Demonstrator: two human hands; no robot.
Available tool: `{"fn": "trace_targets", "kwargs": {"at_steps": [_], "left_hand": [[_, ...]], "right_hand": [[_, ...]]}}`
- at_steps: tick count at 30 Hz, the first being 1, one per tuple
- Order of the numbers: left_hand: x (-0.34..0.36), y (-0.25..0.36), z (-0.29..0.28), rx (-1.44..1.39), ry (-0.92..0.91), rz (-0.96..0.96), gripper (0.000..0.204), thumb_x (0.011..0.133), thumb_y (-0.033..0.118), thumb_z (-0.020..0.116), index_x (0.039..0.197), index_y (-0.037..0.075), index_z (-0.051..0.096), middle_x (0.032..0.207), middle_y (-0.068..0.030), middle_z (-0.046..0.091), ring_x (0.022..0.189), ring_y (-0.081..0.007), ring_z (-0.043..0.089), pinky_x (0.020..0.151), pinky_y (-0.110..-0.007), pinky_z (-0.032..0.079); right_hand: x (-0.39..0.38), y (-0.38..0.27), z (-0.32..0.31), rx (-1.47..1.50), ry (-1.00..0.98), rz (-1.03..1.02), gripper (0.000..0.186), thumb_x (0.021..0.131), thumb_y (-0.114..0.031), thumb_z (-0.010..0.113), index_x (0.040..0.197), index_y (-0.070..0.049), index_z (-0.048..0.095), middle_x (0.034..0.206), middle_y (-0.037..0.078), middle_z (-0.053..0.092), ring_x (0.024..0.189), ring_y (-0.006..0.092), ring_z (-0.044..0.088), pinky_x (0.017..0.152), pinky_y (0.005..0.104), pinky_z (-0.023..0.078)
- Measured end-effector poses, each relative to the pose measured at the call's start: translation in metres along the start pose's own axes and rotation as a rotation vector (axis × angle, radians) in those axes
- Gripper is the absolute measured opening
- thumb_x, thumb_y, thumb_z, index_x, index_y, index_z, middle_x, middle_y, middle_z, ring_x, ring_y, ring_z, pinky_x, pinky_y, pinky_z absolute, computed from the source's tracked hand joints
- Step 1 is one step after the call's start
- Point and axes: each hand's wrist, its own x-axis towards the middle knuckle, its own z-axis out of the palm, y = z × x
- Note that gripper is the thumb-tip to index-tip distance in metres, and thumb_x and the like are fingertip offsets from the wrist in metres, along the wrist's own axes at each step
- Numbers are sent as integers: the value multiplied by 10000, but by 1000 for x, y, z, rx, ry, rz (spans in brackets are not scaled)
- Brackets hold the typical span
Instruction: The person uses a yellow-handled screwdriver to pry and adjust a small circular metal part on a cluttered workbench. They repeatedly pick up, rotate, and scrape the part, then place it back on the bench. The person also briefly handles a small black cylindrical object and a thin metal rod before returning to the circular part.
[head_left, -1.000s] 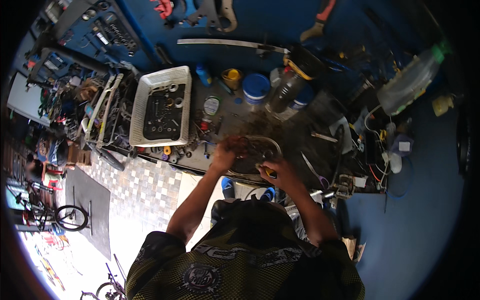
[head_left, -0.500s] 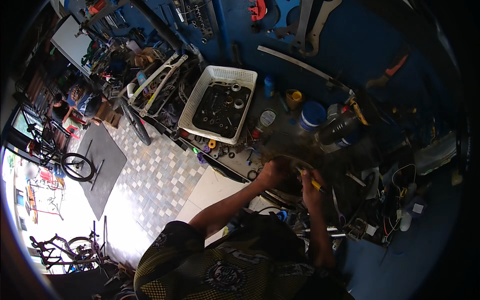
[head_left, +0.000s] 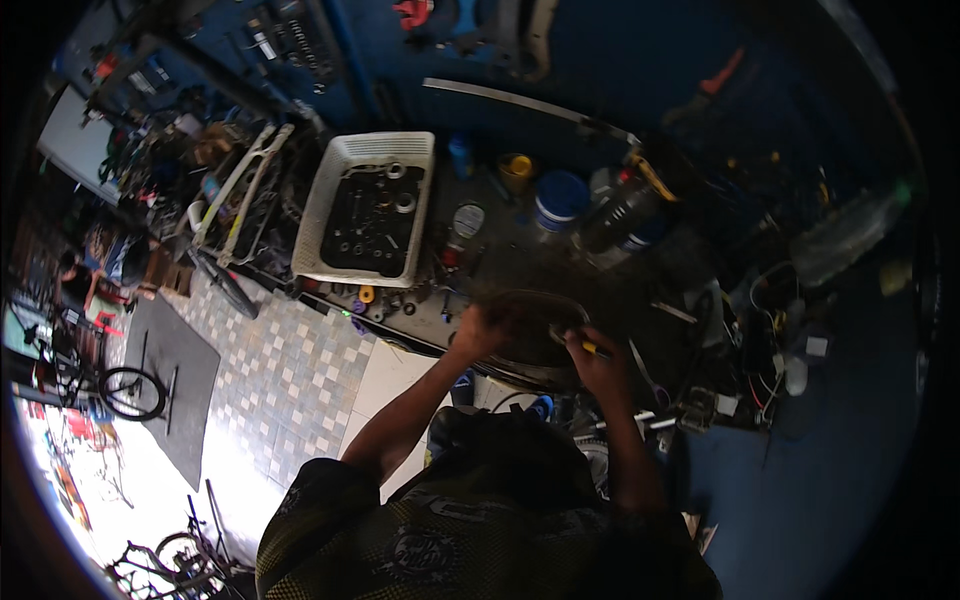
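Note:
My left hand (head_left: 480, 330) is closed at the left side of a dark oval pan (head_left: 525, 350) on the workbench, on something dark that I cannot make out. My right hand (head_left: 598, 362) grips a tool with a yellow-and-black handle (head_left: 597, 349), its working end over the pan and hard to see. Scissors with a purple handle (head_left: 655, 385) lie to the right. A white plastic crate (head_left: 310, 230) with small metal parts stands behind and left, beside a blue-lidded tub (head_left: 562, 200) and a small yellow cup (head_left: 517, 167).
Hand tools hang on the blue wall (head_left: 600, 60). Bike frame parts (head_left: 245, 190) and clutter crowd the bench's left; cables and bottles its right. A person (head_left: 72, 280) is at the far left, near bicycles (head_left: 130, 395) and a grey mat (head_left: 180, 400) on the tiled floor.
The view swung toward the left half a second ago and has since swung partly back. My hands remain at the pan, the right still holding the yellow-handled tool.

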Motion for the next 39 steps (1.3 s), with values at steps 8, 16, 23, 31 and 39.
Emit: {"fn": "trace_targets", "kwargs": {"at_steps": [8, 16, 23, 31, 39], "left_hand": [[1, 9, 0, -375, -64, -4, 253, 1002, -39, 527, 1246, -70, 591, 1042, -180, 731, 930, -237, 754, 796, -377, 667], [10, 5, -7, -325, -152, -3, 291, 987, -43, 556, 1273, -75, 603, 1014, -179, 734, 913, -262, 763, 786, -367, 663], [9, 17, 2, -78, -11, 106, 359, 910, 36, 729, 1249, -64, 667, 1130, -177, 762, 959, -229, 759, 819, -336, 624], [10, 44, -2, 220, 83, 334, 194, 981, 58, 662, 1157, 2, 724, 1073, -165, 775, 978, -261, 773, 814, -362, 618], [-33, 103, 29, 373, 129, 800, 207, 901, 148, 750, 1091, 65, 758, 994, -182, 764, 888, -388, 745, 790, -456, 603]], "right_hand": [[12, -24, 9, 280, -183, -156, 223, 991, -206, 733, 1111, -18, 748, 926, 45, 755, 878, 94, 699, 758, 259, 539], [30, -36, -8, 172, -191, -271, 222, 956, -207, 768, 1084, -27, 751, 915, 94, 765, 878, 138, 733, 767, 300, 557], [41, -31, 18, 280, -77, -72, 280, 1001, -312, 712, 952, -37, 687, 808, 41, 688, 755, 102, 638, 695, 293, 508], [18, 22, 44, 635, -91, 195, 316, 1027, -420, 664, 1081, -108, 650, 771, -6, 652, 671, 85, 659, 531, 238, 422], [-12, 48, -34, 344, 88, 327, 215, 1017, -278, 667, 974, -68, 687, 805, 6, 686, 703, 95, 667, 607, 255, 469]]}}
